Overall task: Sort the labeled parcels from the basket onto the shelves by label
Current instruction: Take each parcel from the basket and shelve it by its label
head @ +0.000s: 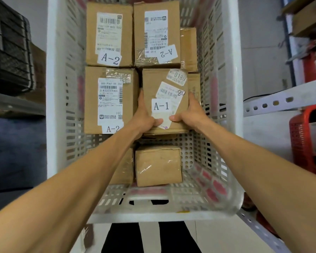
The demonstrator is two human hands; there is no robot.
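Parcel A-1 (165, 99) is sitting in the white basket (219, 73), right of an A-2 parcel (109, 100) and above lower boxes. Both hands are clamping it: the left hand (144, 115) is pressing its left side, the right hand (189, 114) its right, thumbs lying on top (over the labels). Lifting it straight up is looking advisable, so neighbouring boxes are not dragged. A grey shelf rail (281, 101) is standing just right of the basket.
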